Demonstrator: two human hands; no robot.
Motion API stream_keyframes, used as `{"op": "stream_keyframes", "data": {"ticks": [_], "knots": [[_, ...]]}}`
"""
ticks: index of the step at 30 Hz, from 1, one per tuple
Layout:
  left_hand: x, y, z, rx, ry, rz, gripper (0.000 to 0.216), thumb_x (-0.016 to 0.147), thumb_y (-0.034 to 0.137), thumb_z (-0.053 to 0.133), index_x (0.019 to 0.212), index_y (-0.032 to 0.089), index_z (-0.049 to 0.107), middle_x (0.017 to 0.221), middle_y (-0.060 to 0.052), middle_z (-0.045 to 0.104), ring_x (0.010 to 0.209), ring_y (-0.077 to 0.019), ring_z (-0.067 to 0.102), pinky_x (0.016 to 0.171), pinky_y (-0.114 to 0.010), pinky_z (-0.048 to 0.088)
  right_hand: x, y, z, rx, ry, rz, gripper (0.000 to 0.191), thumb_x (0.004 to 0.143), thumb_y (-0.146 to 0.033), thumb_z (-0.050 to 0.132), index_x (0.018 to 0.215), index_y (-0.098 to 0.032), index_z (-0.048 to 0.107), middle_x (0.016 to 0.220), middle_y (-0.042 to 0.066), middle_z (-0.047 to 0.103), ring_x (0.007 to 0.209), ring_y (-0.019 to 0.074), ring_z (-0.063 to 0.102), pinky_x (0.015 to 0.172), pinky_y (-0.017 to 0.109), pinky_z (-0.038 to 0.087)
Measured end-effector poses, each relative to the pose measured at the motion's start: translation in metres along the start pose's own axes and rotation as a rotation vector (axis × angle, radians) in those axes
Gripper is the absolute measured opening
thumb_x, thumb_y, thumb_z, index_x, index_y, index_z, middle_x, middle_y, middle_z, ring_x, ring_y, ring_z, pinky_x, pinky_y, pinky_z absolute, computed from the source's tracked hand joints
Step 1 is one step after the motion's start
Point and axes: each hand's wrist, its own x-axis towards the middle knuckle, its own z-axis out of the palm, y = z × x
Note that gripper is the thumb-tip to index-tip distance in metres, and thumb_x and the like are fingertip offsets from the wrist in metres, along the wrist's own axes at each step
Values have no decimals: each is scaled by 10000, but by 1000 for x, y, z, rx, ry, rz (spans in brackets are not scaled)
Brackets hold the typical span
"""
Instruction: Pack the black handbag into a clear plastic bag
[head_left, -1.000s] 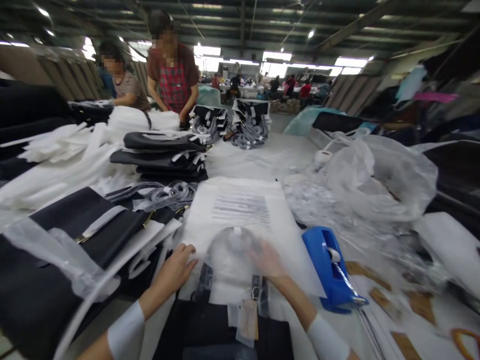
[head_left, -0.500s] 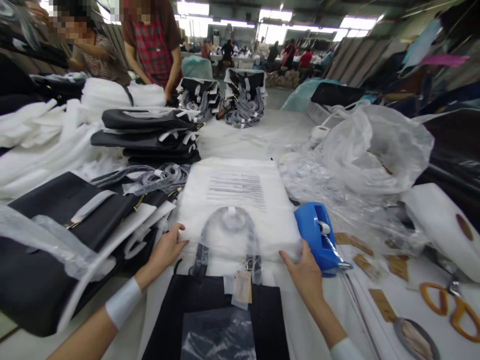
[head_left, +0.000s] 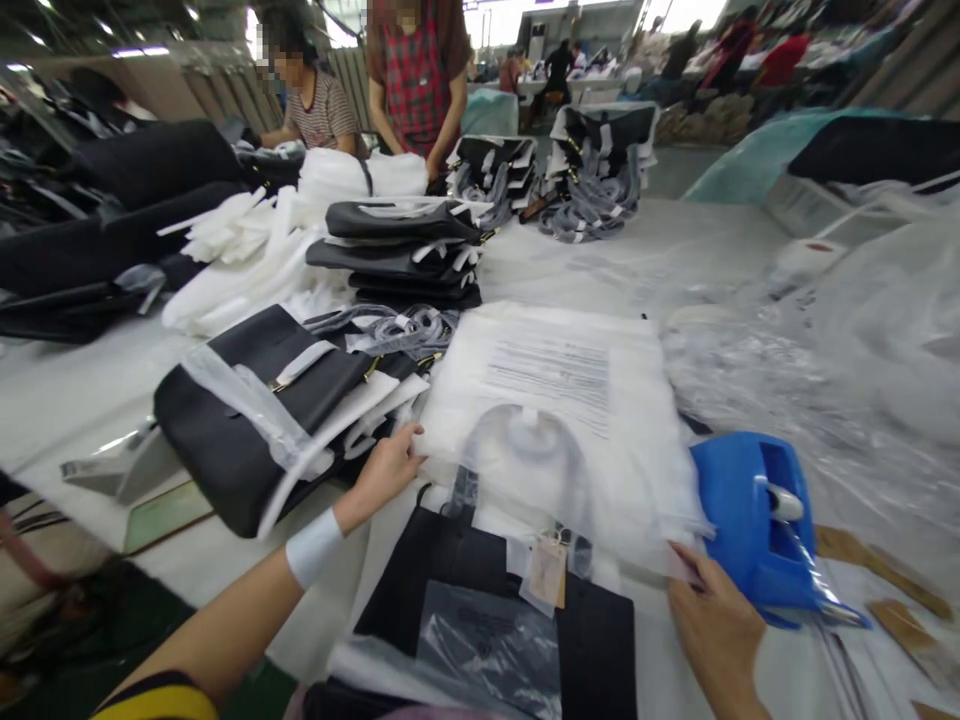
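A clear plastic bag (head_left: 562,400) with printed text lies flat on the white table, over a white dust cover. Under its near end lies a black handbag (head_left: 495,600) with wrapped handles and a paper tag (head_left: 547,572). My left hand (head_left: 386,470) pinches the bag's near left edge. My right hand (head_left: 712,625) holds the bag's near right corner, just beside a blue tape dispenser (head_left: 757,525).
Black bags (head_left: 262,410) in foam wrap lie at my left, with a stack of black bags (head_left: 401,250) behind. Crumpled clear plastic (head_left: 847,340) fills the right. Two people (head_left: 360,90) work at the far end of the table (head_left: 67,390).
The view has swung left and down. My right hand has slid back along the bag's right edge toward me; my left hand stays on the left edge.
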Motion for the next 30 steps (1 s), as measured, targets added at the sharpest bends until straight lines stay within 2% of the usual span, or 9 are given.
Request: {"op": "stream_keyframes", "data": {"ticks": [5,8,11,15,18,21,24,27,30], "knots": [[-27,-13,-4,-53,93,45,332,825,146,498,1143,175,587,689,25,635,621,-147,624,607,-241,455,-38,16,-8,49,-116,-183,408,768,-447,419,914,-210,717,943,69,739,858,264,701,734,351,544],[-30,-11,-9,-27,112,86,243,832,137,513,1030,181,647,858,-32,676,786,-171,641,740,-280,492,-41,13,-12,105,-177,-150,461,763,-545,450,947,-222,722,968,67,735,846,266,700,766,368,546],[-33,-4,-17,86,159,139,181,857,185,551,1001,185,661,984,-74,650,950,-218,609,874,-347,473,-36,4,-15,135,-243,0,526,686,-631,500,955,-244,736,974,69,741,807,288,700,771,399,547],[-52,-1,-18,218,205,107,249,935,326,493,1095,188,624,911,-72,625,866,-220,610,815,-354,493,-33,-7,-16,135,-336,345,597,608,-654,519,975,-239,741,817,69,756,785,326,704,758,438,544],[-75,-8,-12,202,279,28,357,935,412,481,1195,184,571,981,-92,613,900,-236,608,821,-370,496,-34,-15,-19,197,-437,454,656,613,-637,532,1078,-212,714,720,48,745,822,325,709,811,433,531],[-92,-17,-2,91,277,-96,395,917,450,488,1200,186,563,1008,-99,612,901,-242,619,817,-381,498,-33,-25,-28,227,-452,386,715,575,-639,593,1141,-214,697,892,67,758,889,335,698,793,420,534],[-100,-18,10,-206,198,-228,502,880,475,535,1284,186,457,918,-61,661,794,-216,645,747,-355,507,-32,-36,-36,354,-444,390,756,570,-625,650,1184,-185,671,1092,96,721,916,326,698,797,395,548],[-101,-10,19,-531,202,-299,515,846,452,585,1250,193,399,920,-45,705,793,-191,670,742,-319,510,-36,-47,-39,476,-510,535,820,580,-591,694,1244,-116,621,777,69,740,768,307,721,755,379,572],[-99,-5,23,-579,183,-274,378,800,421,642,1067,189,508,939,-51,708,852,-193,665,777,-302,500,-45,-51,-35,575,-509,613,857,607,-575,703,1298,-85,573,592,14,676,703,288,717,718,371,592]]}}
